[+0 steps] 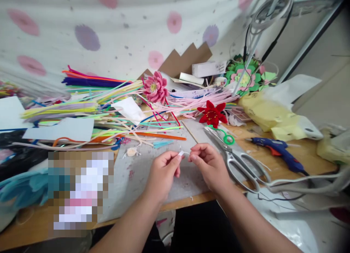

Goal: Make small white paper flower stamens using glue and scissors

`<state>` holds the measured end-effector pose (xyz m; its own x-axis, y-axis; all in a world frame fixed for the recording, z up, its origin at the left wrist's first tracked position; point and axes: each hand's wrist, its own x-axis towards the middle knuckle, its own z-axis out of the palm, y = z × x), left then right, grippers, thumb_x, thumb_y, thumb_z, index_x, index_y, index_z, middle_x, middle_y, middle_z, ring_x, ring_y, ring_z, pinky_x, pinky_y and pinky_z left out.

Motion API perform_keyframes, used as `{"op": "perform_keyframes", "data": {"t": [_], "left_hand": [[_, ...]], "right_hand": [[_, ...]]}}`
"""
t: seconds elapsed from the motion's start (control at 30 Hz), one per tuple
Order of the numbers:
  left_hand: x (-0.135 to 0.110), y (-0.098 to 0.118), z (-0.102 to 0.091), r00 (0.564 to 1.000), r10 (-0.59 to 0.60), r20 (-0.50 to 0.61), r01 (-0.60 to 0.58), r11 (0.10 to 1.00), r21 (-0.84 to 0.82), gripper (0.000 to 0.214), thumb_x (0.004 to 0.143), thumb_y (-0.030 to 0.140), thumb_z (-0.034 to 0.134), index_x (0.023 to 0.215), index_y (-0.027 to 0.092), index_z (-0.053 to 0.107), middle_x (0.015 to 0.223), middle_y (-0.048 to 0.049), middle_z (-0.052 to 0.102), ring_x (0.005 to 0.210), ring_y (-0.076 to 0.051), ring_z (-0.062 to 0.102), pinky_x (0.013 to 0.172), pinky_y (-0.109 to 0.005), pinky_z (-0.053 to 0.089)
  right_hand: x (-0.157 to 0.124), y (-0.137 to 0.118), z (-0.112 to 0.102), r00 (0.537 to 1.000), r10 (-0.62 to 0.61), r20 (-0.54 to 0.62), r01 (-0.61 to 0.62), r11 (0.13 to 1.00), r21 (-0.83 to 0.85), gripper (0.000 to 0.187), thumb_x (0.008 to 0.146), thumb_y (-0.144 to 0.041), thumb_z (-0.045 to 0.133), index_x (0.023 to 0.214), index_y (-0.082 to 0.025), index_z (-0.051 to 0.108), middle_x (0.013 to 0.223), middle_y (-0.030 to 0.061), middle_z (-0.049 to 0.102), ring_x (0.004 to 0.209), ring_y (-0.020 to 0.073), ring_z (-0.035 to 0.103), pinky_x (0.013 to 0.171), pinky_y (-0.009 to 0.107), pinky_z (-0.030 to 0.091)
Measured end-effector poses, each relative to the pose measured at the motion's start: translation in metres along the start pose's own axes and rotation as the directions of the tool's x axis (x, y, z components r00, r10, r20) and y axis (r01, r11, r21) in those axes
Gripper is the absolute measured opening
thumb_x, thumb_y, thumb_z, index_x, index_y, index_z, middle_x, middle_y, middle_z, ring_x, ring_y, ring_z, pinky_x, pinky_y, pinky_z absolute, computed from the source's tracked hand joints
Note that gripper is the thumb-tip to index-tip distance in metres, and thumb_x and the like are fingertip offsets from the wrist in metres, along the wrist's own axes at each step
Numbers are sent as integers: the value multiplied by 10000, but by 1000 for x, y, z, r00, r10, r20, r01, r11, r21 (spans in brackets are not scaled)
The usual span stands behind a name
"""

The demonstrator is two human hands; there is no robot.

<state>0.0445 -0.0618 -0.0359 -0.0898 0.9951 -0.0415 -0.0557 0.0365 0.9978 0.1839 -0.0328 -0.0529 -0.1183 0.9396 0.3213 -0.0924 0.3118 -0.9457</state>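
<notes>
Over the grey work mat (120, 194), my left hand (164, 171) pinches a small white strip (181, 153) between thumb and fingers. A thin white piece runs from it to my right hand (208, 164), whose thumb and fingertips are closed on its other end. Whether it is paper or pipe cleaner is too small to tell. To the right of my right hand lie large silver scissors (232, 158). Left of my left hand, a small cream round piece with white ends (131, 152) rests on the mat.
Pipe cleaners (62, 110) lie heaped along the back left. A pink flower (155, 87) and a red flower (212, 113) stand behind the mat. At right are a blue glue gun (281, 150), its cable and yellow plastic bags (265, 110). A blurred patch covers the left front.
</notes>
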Motion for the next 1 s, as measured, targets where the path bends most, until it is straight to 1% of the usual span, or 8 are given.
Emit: {"op": "perform_keyframes", "data": {"t": [0.27, 0.37, 0.5, 0.6, 0.7, 0.83, 0.93, 1.0], "left_hand": [[-4, -4, -3, 999, -38, -25, 38, 999, 3, 196, 810, 337, 606, 716, 167, 634, 421, 66, 462, 449, -84, 395, 513, -221, 314], [-3, -6, -6, 999, -39, -36, 38, 998, -49, 212, 807, 344, 605, 695, 165, 625, 422, 58, 473, 453, -87, 407, 528, -228, 325], [-3, -6, -9, 999, -39, -28, 36, 995, -88, 215, 797, 333, 611, 665, 163, 608, 437, 50, 495, 464, -84, 424, 548, -227, 330], [-4, -5, -9, 999, -37, -26, 35, 996, -79, 216, 797, 330, 609, 661, 163, 608, 435, 52, 493, 460, -80, 417, 554, -226, 330], [-4, -5, -9, 999, -35, -21, 33, 997, -71, 226, 797, 345, 606, 662, 163, 608, 434, 51, 483, 463, -86, 413, 547, -229, 327], [-5, -7, -9, 1000, -15, -3, 15, 998, -54, 237, 794, 372, 618, 687, 161, 620, 432, 57, 459, 470, -89, 394, 533, -227, 309], [-5, -7, -10, 1000, -6, 0, 6, 999, -40, 230, 792, 377, 629, 711, 162, 627, 436, 65, 443, 476, -88, 379, 541, -227, 309], [-5, -7, -10, 1000, -8, 3, 9, 1000, -28, 225, 783, 377, 639, 720, 162, 630, 436, 67, 438, 481, -90, 376, 540, -226, 304]], "right_hand": [[-3, 0, -4, 989, -144, -41, 125, 945, -303, 130, 787, -208, 572, 917, -200, 573, 715, 6, 637, 664, 142, 616, 644, 280, 501], [1, 1, -15, 976, -203, -77, 136, 846, -516, 135, 784, -188, 555, 916, -208, 574, 713, 3, 661, 671, 155, 631, 664, 291, 503], [0, 2, -32, 981, -178, 81, 178, 638, -749, 142, 753, -162, 569, 881, -210, 604, 710, 17, 687, 687, 199, 648, 657, 332, 500], [-7, -4, -43, 938, -319, 138, 301, 546, -782, 101, 795, -183, 574, 886, -204, 614, 842, 68, 702, 802, 231, 653, 728, 371, 511], [-14, -14, -60, 882, -466, 73, 338, 516, -787, 105, 837, -184, 564, 922, -212, 620, 913, 78, 684, 883, 227, 649, 809, 367, 511], [-12, -26, -104, 870, -490, -56, 153, 377, -913, 146, 851, -243, 537, 924, -188, 651, 974, 122, 660, 944, 269, 628, 863, 408, 492], [-8, -29, -150, 889, -392, -237, -164, 210, -964, 249, 829, -296, 542, 985, -147, 665, 1009, 174, 644, 970, 317, 602, 857, 445, 480], [-8, -29, -178, 867, -283, -410, -392, 120, -912, 301, 793, -304, 576, 1019, -127, 664, 1007, 197, 644, 955, 344, 605, 798, 450, 480]]}}
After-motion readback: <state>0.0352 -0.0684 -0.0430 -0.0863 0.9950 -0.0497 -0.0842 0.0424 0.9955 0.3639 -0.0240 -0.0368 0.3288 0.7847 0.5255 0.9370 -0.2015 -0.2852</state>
